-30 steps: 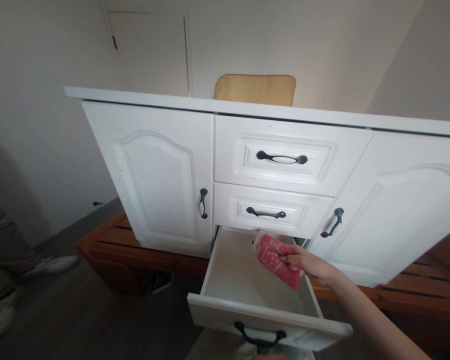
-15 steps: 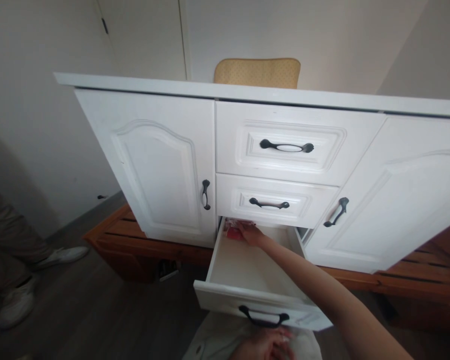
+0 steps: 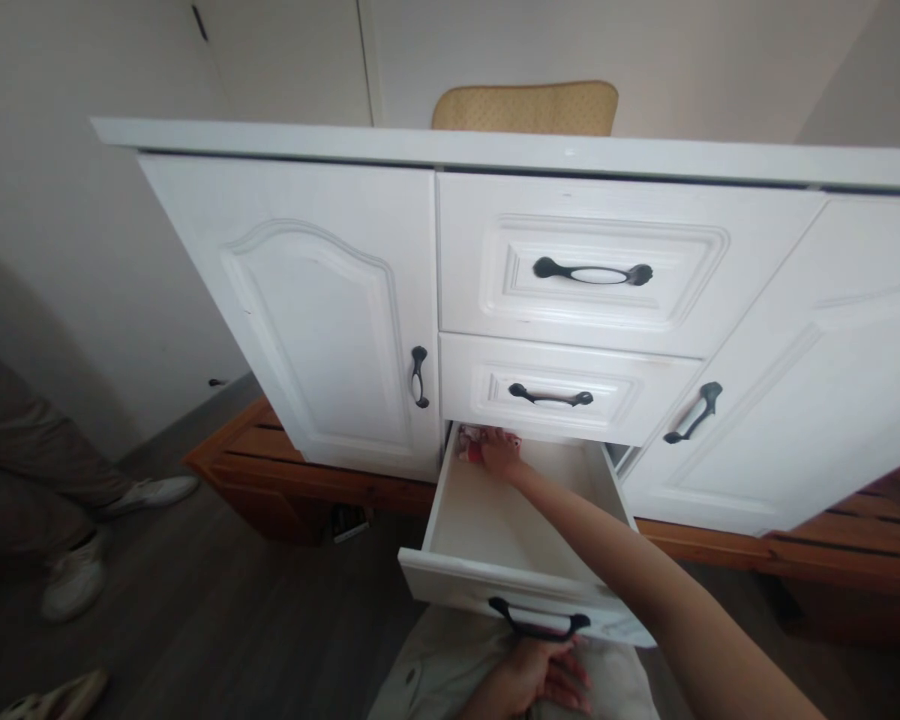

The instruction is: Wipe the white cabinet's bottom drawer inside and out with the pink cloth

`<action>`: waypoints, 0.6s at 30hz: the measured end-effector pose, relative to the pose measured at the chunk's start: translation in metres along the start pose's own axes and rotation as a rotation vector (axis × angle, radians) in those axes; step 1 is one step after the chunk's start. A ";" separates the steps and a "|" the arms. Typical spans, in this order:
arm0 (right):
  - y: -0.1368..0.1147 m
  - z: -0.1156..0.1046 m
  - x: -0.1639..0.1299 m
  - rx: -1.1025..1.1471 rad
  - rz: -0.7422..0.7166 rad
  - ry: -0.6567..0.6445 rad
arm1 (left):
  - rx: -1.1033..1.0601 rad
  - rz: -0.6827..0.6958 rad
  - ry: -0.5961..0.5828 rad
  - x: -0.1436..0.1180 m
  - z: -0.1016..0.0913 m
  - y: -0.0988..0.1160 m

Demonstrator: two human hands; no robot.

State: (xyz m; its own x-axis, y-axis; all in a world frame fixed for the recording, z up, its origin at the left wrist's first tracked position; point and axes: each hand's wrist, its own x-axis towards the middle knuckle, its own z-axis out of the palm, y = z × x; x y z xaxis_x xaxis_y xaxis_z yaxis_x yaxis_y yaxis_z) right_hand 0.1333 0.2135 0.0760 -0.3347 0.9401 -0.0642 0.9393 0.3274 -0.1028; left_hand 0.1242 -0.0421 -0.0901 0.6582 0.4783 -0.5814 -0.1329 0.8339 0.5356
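My right hand (image 3: 501, 455) reaches into the back left corner of a pulled-out white drawer (image 3: 487, 525). Its fingers are bent over a small red and white packet (image 3: 471, 452), whose exact kind I cannot make out. Just below the black and white drawer handle (image 3: 540, 620) is my left hand (image 3: 540, 675), above my lap. The fingers of this left hand are loosely apart and nothing shows in them. Its upper edge comes close to the handle; whether they touch is unclear.
Around the drawer stands a white cabinet (image 3: 330, 320) with more drawers and side doors, on a brown wooden bench (image 3: 270, 470). A yellow chair back (image 3: 525, 108) rises behind it. At the left are a person's legs (image 3: 34, 450) and white shoes (image 3: 79, 580).
My right hand has turned over the packet, its fingers now pointing more toward the drawer's back. My left hand shows more fully under the handle. The view has shifted slightly.
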 end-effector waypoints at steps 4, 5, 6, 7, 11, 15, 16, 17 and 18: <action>0.008 0.007 -0.009 -0.063 -0.054 -0.066 | 0.001 -0.007 -0.006 0.001 -0.001 -0.001; 0.009 0.009 -0.013 -0.079 -0.061 -0.099 | 0.002 -0.010 -0.004 0.002 -0.001 -0.001; 0.010 0.010 -0.016 -0.086 -0.064 -0.125 | 0.001 -0.006 -0.001 0.001 0.000 -0.001; 0.009 0.010 -0.020 -0.084 -0.065 -0.141 | -0.001 0.004 -0.002 0.001 0.000 -0.001; -0.002 -0.004 -0.038 -0.048 -0.117 -0.166 | -0.003 0.018 0.007 0.000 0.002 -0.001; -0.023 -0.023 -0.071 0.015 -0.303 -0.298 | 0.010 0.012 0.034 0.001 -0.001 -0.002; -0.028 -0.026 -0.081 0.035 -0.363 -0.355 | 0.010 0.013 0.030 0.002 -0.002 -0.003; -0.033 -0.029 -0.091 0.052 -0.413 -0.432 | 0.009 0.011 0.025 0.003 -0.003 -0.004; -0.037 -0.032 -0.100 0.068 -0.448 -0.521 | 0.009 0.010 0.014 0.004 -0.004 -0.005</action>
State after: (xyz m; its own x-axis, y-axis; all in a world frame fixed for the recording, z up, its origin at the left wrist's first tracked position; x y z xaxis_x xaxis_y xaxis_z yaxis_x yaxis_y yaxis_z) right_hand 0.1343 0.1107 0.1177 -0.6984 0.5417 -0.4678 0.7006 0.6511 -0.2919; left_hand 0.1248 -0.0435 -0.0980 0.6464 0.4903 -0.5846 -0.1328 0.8268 0.5466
